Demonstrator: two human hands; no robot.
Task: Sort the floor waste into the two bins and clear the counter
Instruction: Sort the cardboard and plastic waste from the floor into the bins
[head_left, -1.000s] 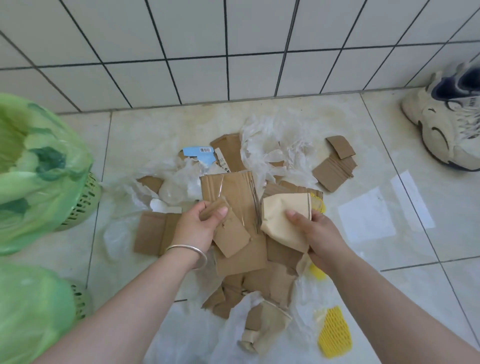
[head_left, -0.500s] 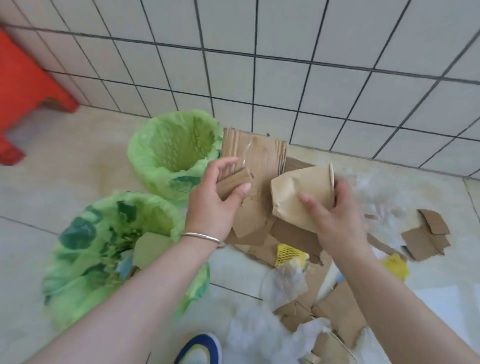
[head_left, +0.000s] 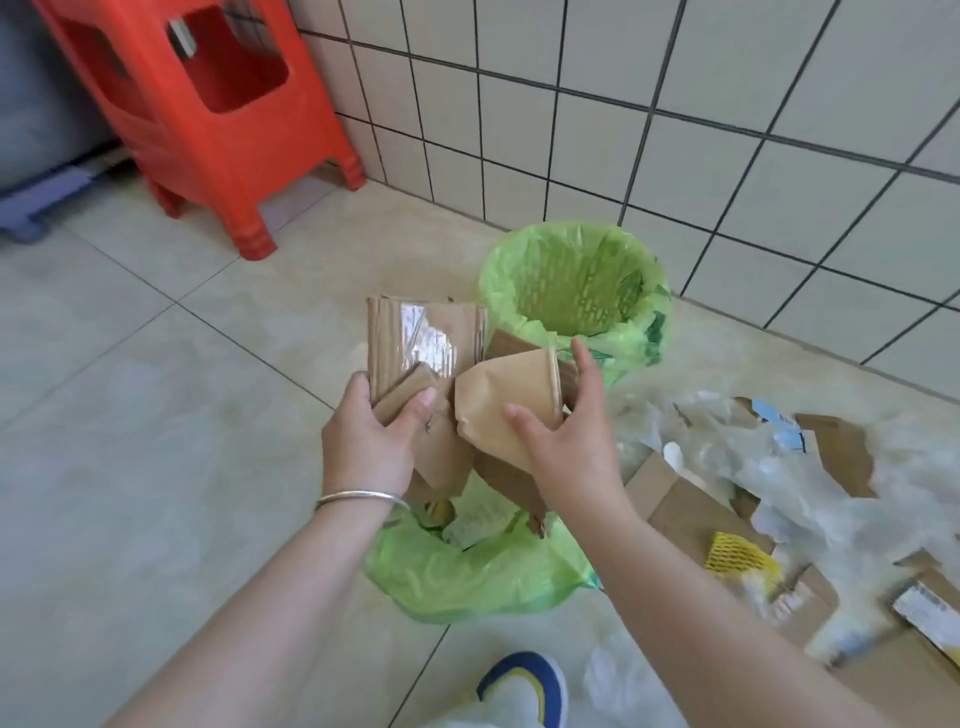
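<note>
Brown corrugated cardboard pieces pinched in left hand, crumpled tan paper cup clasped in right hand, poised above near green-lined bin for dropping.

The near bin is mostly hidden: both forearms and the held cardboard pieces cover its mouth, so only a front arc of green liner and a glimpse of its contents show, too cramped to identify. The left hand hides the lower part of the cardboard it grips, and the right hand covers one side of the tan paper cup. The floor waste at right is smeared by motion blur and cut by the frame edge. A shoe is cropped at the bottom; the red stool at the top
</note>
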